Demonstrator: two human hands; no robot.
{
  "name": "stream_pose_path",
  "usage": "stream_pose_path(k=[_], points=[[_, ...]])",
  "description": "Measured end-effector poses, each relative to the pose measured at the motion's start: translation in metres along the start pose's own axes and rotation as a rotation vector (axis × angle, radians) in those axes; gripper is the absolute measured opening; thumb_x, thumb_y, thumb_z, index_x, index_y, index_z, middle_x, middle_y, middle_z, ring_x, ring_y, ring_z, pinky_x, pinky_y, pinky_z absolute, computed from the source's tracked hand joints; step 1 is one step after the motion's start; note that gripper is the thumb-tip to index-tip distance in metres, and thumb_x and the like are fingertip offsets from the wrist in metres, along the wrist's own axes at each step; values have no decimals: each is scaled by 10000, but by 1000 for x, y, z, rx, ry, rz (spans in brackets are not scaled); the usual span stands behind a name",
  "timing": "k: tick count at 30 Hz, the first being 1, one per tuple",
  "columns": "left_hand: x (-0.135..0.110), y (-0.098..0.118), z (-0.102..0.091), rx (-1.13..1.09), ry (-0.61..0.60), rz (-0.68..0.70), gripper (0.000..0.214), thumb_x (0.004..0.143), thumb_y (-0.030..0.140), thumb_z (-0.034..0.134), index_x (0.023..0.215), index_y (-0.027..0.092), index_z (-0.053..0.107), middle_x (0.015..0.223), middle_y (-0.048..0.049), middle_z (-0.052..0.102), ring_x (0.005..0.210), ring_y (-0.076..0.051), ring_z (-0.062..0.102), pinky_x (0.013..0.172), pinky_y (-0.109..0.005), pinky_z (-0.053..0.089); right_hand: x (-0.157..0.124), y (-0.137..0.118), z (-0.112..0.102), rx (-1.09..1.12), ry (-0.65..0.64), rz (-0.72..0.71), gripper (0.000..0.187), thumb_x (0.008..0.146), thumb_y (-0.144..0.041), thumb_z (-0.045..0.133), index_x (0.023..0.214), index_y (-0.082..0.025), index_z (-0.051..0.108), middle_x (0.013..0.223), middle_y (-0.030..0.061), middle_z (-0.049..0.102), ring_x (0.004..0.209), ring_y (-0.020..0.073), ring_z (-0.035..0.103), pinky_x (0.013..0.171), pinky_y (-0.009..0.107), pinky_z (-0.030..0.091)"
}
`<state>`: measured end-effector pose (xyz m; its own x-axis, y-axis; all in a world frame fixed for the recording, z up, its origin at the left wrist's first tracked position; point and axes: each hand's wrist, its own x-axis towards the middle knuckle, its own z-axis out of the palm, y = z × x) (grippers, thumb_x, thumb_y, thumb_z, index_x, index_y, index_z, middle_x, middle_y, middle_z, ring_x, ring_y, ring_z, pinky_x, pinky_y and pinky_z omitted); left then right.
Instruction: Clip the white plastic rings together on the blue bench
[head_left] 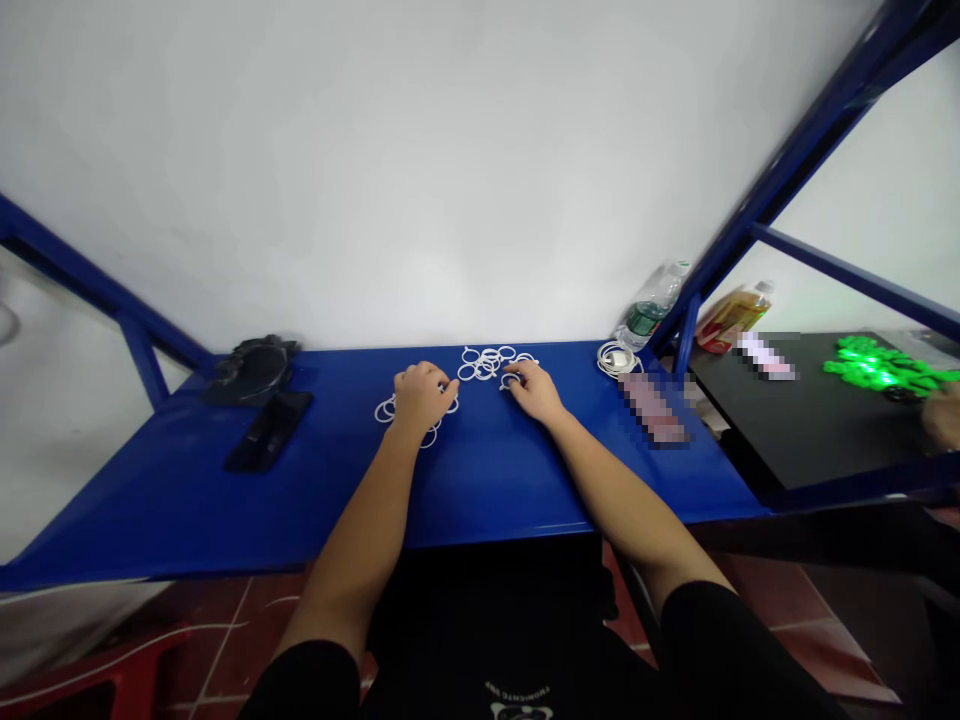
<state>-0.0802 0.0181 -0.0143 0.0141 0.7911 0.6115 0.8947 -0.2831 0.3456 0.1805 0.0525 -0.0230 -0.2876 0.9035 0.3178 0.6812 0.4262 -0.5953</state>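
Note:
My left hand (421, 395) rests over a loose group of white plastic rings (429, 437) on the blue table, its fingers curled downward. Rings stick out on both sides of that hand, and what its fingers grip is hidden beneath them. To the right, my right hand (534, 391) has its fingers bent around a single white ring (511, 378), with thumb and fingertips at its edge. Beyond and between the hands lies another cluster of white rings (480, 364), overlapping one another, some with a small tab on the rim.
A black phone-like slab (268, 432) and a dark round object (259, 368) lie left. At right are a coiled white cable with charger (618, 359), a water bottle (651, 308) and a pixelated item (654, 408). Blue frame posts (686, 338) separate a black table (787, 425) where another person's hand (942, 415) shows.

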Motion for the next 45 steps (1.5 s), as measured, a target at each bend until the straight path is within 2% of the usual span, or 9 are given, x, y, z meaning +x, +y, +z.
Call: stream_pose_path(k=[4,11,14,17,22,29,36,39,45], points=[[0,-2,4,-37,10,-29,253,896,392,731,714,219,703,944,-99,710,921,-280,617,893,-462,467,-2,-5,1,-140,-157,-40,366,933,-149,564,1264,-213,706,1227,85,699,1067,207,667,959,312,520],[-7,24,9,-152,-272,196,159,960,351,676,1004,215,746,1052,-77,732,995,-260,639,965,-436,494,-4,-7,0,-141,-244,-138,223,1001,-178,533,1084,-203,739,1054,75,724,989,193,667,927,301,506],[-11,33,9,-129,-319,252,213,976,321,658,1149,214,722,1136,-94,722,1057,-274,633,982,-445,484,-5,-10,6,46,-191,-171,192,998,-196,522,985,-190,714,962,60,709,919,186,652,891,312,514],[-11,36,7,-124,-320,277,269,1001,312,620,1242,213,685,1185,-104,707,1083,-275,622,973,-440,480,-8,-18,14,419,-185,-83,177,996,-305,535,1023,-194,670,886,25,686,752,157,626,747,293,543],[-7,36,4,-173,-278,308,244,1062,310,503,997,202,712,1104,-82,722,1023,-241,627,945,-422,478,-14,-31,14,803,-262,24,313,955,-500,591,1055,-209,649,779,-22,620,571,120,547,559,252,488],[-7,39,0,-190,-285,365,244,1054,286,513,902,201,684,1051,-73,723,998,-235,619,919,-411,482,-18,-35,1,516,-167,-59,252,923,-438,653,868,-194,681,651,-40,572,594,119,483,583,239,376],[-7,39,1,-181,-336,384,289,1075,314,475,897,189,665,976,-73,703,940,-222,611,884,-384,473,-15,-34,4,424,-101,-171,207,915,-238,572,1048,-195,725,764,-19,669,661,131,562,670,246,434],[-8,39,1,-202,-356,376,275,1068,309,488,891,189,660,962,-73,705,925,-222,612,874,-376,477,-16,-33,3,364,-72,-221,200,900,-191,575,1008,-191,743,855,17,723,745,148,622,723,255,459],[-8,39,1,-226,-369,388,247,1057,294,507,892,192,660,957,-66,709,918,-219,620,867,-370,484,-14,-28,5,319,-105,-214,153,835,-134,588,876,-179,729,735,-15,693,656,130,604,658,232,430]])
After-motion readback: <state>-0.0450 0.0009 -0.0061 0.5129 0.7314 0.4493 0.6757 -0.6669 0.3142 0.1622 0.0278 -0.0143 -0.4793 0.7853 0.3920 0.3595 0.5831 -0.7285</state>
